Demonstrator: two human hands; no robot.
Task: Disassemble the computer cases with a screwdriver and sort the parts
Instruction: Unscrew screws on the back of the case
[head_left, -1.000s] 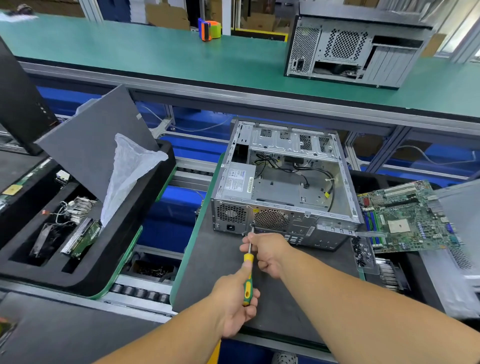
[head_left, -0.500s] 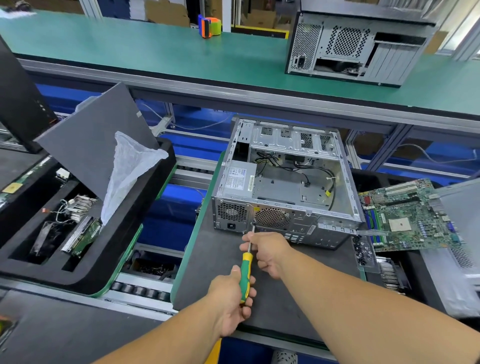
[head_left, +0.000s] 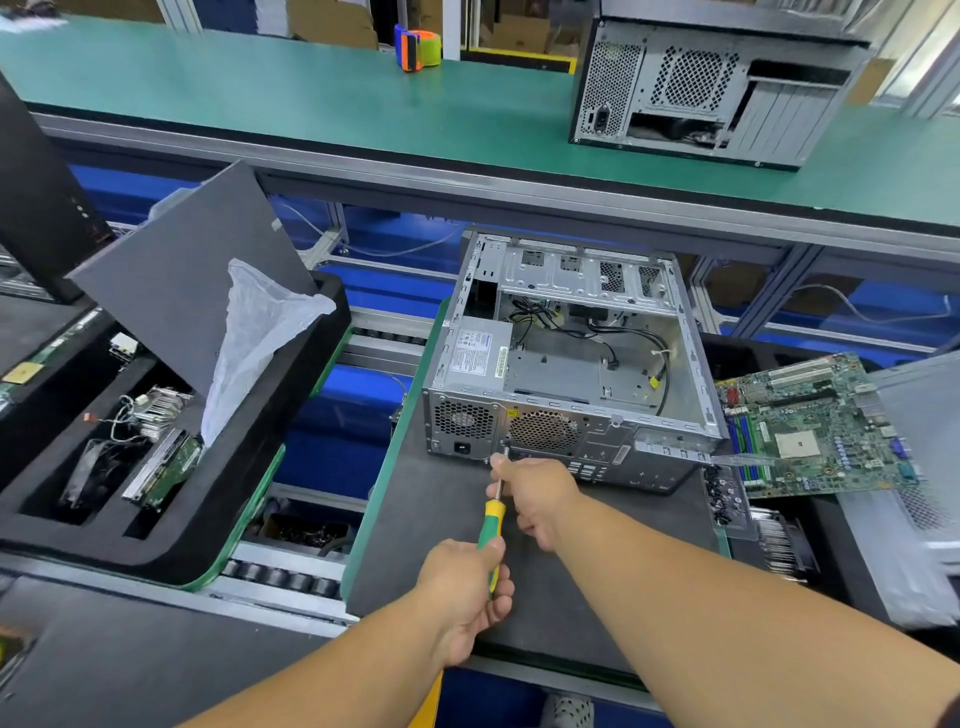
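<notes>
An open silver computer case (head_left: 571, 358) lies on a dark mat, its rear panel facing me, with the power supply (head_left: 478, 353) and black cables still inside. My left hand (head_left: 462, 592) grips the yellow-green handle of a screwdriver (head_left: 491, 525). Its tip meets the rear panel just below the round fan grille. My right hand (head_left: 540, 493) pinches the metal shaft close to the tip. A removed green motherboard (head_left: 810, 426) rests to the right of the case.
A black foam tray (head_left: 291, 457) on the left holds a drive, wires, a grey panel and a plastic bag. A second closed case (head_left: 711, 88) stands on the green bench behind. A stack of side panels (head_left: 924, 499) lies at the far right.
My left hand has slid slightly back along the handle, showing more of it. The screwdriver tip and my right hand stay at the same spot on the rear panel.
</notes>
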